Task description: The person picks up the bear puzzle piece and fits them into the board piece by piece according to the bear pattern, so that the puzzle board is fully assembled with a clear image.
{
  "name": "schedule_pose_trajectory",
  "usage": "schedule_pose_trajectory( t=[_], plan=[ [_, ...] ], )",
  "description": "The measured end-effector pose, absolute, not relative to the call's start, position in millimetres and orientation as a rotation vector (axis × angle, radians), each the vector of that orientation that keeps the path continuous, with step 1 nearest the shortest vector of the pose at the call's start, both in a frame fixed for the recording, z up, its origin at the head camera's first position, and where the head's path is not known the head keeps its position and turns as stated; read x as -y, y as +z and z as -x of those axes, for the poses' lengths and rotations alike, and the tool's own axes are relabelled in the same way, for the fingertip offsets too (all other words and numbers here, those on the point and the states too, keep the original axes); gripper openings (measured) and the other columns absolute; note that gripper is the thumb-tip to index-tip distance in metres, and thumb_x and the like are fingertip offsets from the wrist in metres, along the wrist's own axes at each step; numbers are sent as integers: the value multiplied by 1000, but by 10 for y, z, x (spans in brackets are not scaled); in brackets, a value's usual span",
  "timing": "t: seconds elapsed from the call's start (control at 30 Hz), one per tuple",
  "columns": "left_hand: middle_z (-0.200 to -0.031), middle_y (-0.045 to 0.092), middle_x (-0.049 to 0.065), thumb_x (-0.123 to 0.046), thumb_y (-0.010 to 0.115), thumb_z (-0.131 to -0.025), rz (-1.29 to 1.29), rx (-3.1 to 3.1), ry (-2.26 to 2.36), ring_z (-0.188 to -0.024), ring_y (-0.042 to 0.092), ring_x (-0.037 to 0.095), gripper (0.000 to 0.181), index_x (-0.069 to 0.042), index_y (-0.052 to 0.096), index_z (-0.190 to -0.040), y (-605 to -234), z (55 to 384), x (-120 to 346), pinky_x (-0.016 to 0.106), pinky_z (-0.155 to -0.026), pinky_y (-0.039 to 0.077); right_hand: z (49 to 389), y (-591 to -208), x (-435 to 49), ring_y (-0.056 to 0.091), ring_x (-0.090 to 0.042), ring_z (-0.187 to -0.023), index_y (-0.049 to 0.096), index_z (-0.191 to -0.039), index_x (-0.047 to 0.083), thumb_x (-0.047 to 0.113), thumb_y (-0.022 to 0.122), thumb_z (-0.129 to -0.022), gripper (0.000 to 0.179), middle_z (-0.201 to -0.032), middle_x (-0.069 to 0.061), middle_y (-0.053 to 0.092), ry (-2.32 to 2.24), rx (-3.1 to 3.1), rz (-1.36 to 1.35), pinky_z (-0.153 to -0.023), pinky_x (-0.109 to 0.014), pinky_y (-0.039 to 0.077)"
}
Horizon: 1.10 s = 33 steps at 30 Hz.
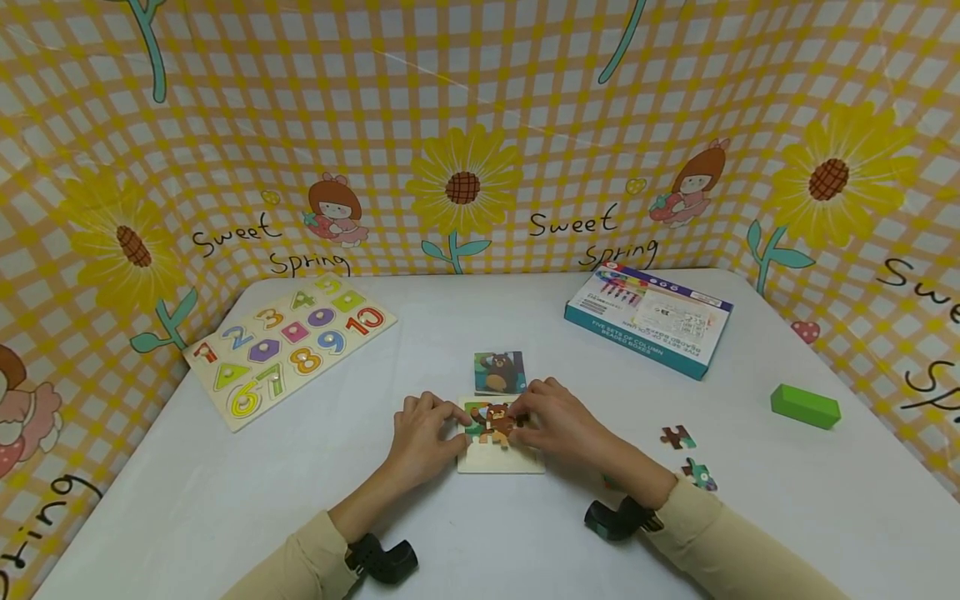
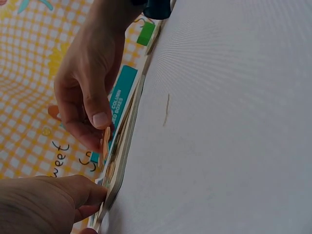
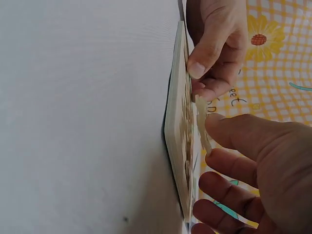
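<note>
Puzzle piece [image 3: 202,126] sits pinched by your right hand's fingers [image 3: 229,131], just over the puzzle board [image 1: 500,462]. Your left hand [image 1: 426,433] touches the board's left edge; whether its fingers pinch, I cannot tell.

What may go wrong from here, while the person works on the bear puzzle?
The piece in the right grip is held off the board, so it might drop or land misaligned. Loose pieces lie close to the right forearm in the head view; moving it could push them away.
</note>
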<state>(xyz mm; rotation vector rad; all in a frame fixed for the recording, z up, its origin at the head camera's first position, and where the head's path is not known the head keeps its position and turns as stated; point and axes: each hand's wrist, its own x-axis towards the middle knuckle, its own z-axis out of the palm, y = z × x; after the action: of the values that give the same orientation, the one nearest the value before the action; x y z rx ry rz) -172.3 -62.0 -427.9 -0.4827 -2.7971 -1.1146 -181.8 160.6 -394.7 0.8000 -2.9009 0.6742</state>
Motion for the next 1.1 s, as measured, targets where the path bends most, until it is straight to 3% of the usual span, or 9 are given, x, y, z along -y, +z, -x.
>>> schedule_pose_trajectory(
  t=[0.23,1.1],
  plan=[
    [-92,52,3,-21,70,-75,476,2807,-1098,-91,36,19,12,-21,69,-88,-4270,1726,621,37,-75,25,1816,-3960,-1571,47,-13,-89,71,-94,13,23,76,-76,21,-95,1,62,670,2928,-782,-78,-31,41],
    [-91,52,4,-20,69,-75,471,2824,-1088,-89,36,19,12,-21,69,-87,-4253,1736,607,37,-74,25,1844,-3985,-1541,43,-13,-87,72,-93,15,25,78,-75,22,-92,2,59,572,2962,-796,-76,-30,37]
  ],
)
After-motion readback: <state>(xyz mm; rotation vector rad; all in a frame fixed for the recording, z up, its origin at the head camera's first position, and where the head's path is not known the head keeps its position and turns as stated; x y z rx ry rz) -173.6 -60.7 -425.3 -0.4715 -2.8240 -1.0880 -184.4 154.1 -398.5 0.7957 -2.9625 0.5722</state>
